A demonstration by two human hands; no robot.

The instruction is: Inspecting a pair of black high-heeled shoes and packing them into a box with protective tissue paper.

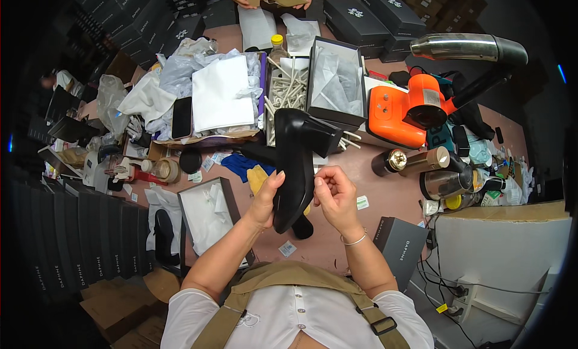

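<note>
i have the black heeled shoe [293, 162] in the centre of my view, held above the pink table [325, 248]. the left hand [262, 203] grips it from the left side, near the front part, with the thumb lying up along it; in my judgement, this hold leaves the opposite side free for the right hand [336, 197]. that hand is just beside the right edge of the shoe, its fingers curled inward. whether it touches the shoe or pinches something small, i cannot tell.

the toe [285, 219] is directed to the bottom of the frame and the thick heel [326, 139] to the upper right, perhaps so that the side is easy to look at. the surface seems plain and smooth, with a soft shine.

one open shoe box [227, 197] lies left of the lower centre, another open box [352, 116] at the upper middle, i suppose for easy reach.
</note>
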